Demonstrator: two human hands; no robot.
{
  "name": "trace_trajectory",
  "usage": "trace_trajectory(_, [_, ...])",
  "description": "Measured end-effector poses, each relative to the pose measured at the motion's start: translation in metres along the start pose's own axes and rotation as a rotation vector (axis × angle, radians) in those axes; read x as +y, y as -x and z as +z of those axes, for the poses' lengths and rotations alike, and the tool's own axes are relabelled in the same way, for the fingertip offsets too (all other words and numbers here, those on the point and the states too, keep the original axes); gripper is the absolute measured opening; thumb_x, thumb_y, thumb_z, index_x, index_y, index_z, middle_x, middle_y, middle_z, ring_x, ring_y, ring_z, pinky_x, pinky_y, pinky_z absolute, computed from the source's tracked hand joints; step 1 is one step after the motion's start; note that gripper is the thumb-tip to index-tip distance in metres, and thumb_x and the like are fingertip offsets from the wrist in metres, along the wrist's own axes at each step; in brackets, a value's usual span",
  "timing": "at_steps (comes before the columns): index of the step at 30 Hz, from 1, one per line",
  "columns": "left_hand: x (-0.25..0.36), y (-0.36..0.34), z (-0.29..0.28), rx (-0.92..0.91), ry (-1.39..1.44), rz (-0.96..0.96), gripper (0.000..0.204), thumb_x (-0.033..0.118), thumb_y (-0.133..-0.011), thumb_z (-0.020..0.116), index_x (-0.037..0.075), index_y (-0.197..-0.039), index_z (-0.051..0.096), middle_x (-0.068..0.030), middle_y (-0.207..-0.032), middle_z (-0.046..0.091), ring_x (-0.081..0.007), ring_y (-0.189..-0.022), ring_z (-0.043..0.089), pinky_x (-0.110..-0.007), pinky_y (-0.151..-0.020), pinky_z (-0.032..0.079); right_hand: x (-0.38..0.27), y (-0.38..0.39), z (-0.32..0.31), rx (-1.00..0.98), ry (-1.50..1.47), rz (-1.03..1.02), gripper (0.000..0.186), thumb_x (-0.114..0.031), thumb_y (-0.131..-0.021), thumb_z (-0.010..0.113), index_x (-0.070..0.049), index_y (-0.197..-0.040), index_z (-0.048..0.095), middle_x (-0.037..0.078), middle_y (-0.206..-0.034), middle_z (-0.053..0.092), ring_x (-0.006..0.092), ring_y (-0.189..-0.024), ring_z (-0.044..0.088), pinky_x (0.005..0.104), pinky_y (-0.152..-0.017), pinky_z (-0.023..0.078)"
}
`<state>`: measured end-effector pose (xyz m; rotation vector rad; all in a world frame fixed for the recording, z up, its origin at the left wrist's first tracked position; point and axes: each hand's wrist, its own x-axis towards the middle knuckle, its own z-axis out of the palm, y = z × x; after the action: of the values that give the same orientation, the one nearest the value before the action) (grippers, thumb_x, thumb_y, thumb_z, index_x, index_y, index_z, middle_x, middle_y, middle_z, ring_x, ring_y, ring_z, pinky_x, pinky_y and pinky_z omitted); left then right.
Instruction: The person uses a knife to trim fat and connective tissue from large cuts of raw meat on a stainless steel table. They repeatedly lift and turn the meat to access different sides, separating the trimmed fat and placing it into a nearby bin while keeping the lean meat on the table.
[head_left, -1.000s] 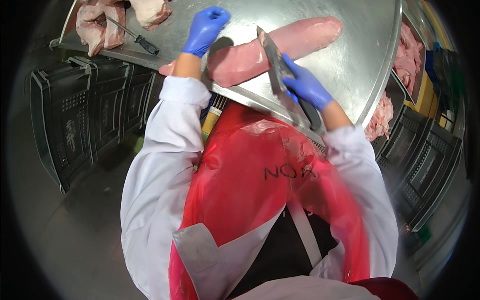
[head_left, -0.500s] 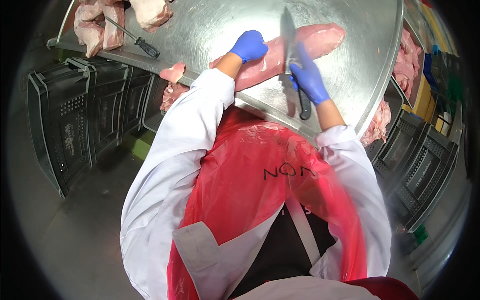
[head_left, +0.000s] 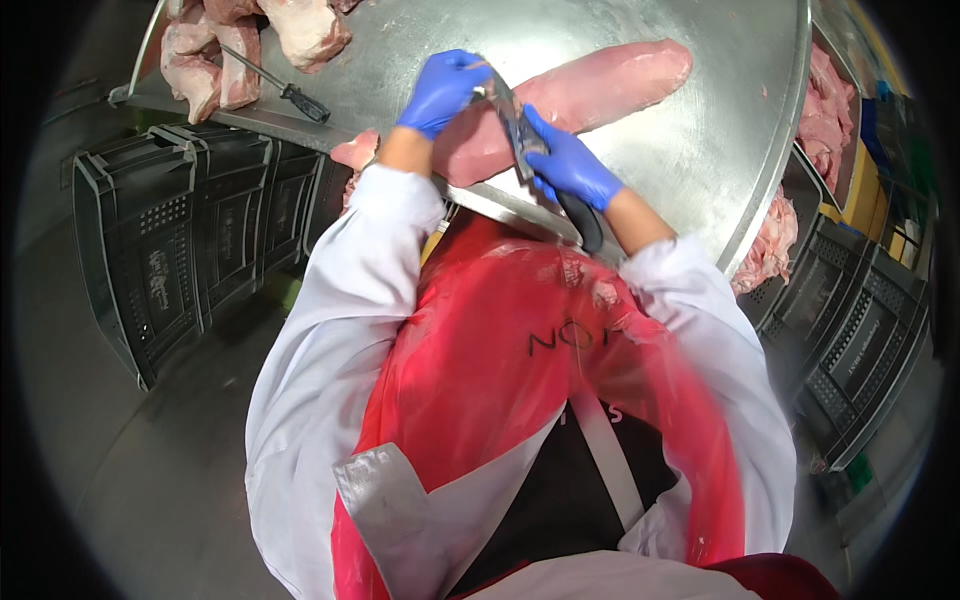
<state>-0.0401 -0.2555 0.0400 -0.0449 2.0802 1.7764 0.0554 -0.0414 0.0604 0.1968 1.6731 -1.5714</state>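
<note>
A long, pale pink boneless pork loin lies slantwise on the metal table. Across its nearer left part slants a knife, its blade pointing up and left towards my left hand. My right hand, in a blue glove, is closed around the knife where blade and black handle meet; the handle sticks out below the palm. My left hand, also gloved in blue, is closed at the loin's left end. Its fingertips are pinched beside the blade's tip, and what they hold is hidden.
Bone-in meat pieces and a sharpening steel lie at the table's far left. Dark crates stand left, more crates right. Meat trimmings sit by the right edge, and a meat-filled container stands beyond.
The knife and my right hand have moved left along the loin, and the blade now tilts leftward. My left hand has shifted left, its fingers now at the blade's tip.
</note>
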Motion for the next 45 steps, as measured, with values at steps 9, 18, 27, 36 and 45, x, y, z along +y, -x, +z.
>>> trace_trajectory(9, [-0.134, 0.111, -0.201, 0.339, -1.220, 0.587, 0.015, 0.013, -0.087, 0.067, 0.001, -0.090, 0.059, -0.0142, -0.086, 0.063, -0.0350, -0.077, 0.063, -0.038, -0.068, 0.048, 0.015, 0.011, -0.078, 0.376, 0.210, -0.239, 0.074, -0.014, -0.095, 0.059, -0.025, -0.160, 0.025, 0.008, -0.078, 0.066, 0.0122, -0.062, 0.061, 0.0298, -0.056, 0.052])
trace_trajectory(18, [-0.099, 0.145, -0.184, 0.345, -1.474, -0.422, 0.063, 0.031, -0.076, 0.077, 0.004, -0.129, 0.056, -0.0215, -0.116, 0.063, -0.0395, -0.122, 0.056, -0.048, -0.102, 0.046, -0.007, -0.052, -0.125, 0.546, 0.375, -0.246, 0.077, -0.013, -0.094, 0.056, -0.023, -0.162, 0.021, 0.009, -0.086, 0.067, 0.0143, -0.069, 0.060, 0.0309, -0.066, 0.052])
trace_trajectory(27, [-0.134, 0.090, -0.190, 0.258, -1.351, 0.162, 0.025, 0.022, -0.079, 0.069, 0.010, -0.101, 0.066, -0.0182, -0.099, 0.064, -0.0396, -0.097, 0.062, -0.051, -0.088, 0.050, 0.024, -0.090, -0.140, 0.582, 0.679, -0.370, 0.078, -0.019, -0.095, 0.053, -0.024, -0.162, 0.013, 0.022, -0.082, 0.070, 0.0276, -0.067, 0.069, 0.0385, -0.063, 0.055])
trace_trajectory(36, [-0.046, 0.026, 0.012, -0.147, -0.885, 0.077, 0.099, 0.062, -0.063, 0.084, 0.002, -0.137, 0.055, -0.0224, -0.144, 0.052, -0.0379, -0.132, 0.050, -0.044, -0.109, 0.042, 0.008, -0.068, -0.129, 0.590, 0.497, -0.256, 0.079, -0.018, -0.094, 0.055, -0.020, -0.162, 0.015, 0.020, -0.080, 0.070, 0.0248, -0.064, 0.068, 0.0372, -0.061, 0.055])
trace_trajectory(45, [-0.037, 0.051, 0.079, 0.084, -1.231, 0.286, 0.042, 0.031, -0.072, 0.078, 0.008, -0.105, 0.069, -0.0142, -0.104, 0.065, -0.0327, -0.100, 0.063, -0.045, -0.082, 0.049, 0.019, -0.018, -0.159, 0.633, 0.418, -0.374, 0.051, -0.023, -0.097, 0.058, -0.005, -0.142, 0.043, 0.018, -0.080, 0.069, 0.0236, -0.066, 0.069, 0.0363, -0.059, 0.054])
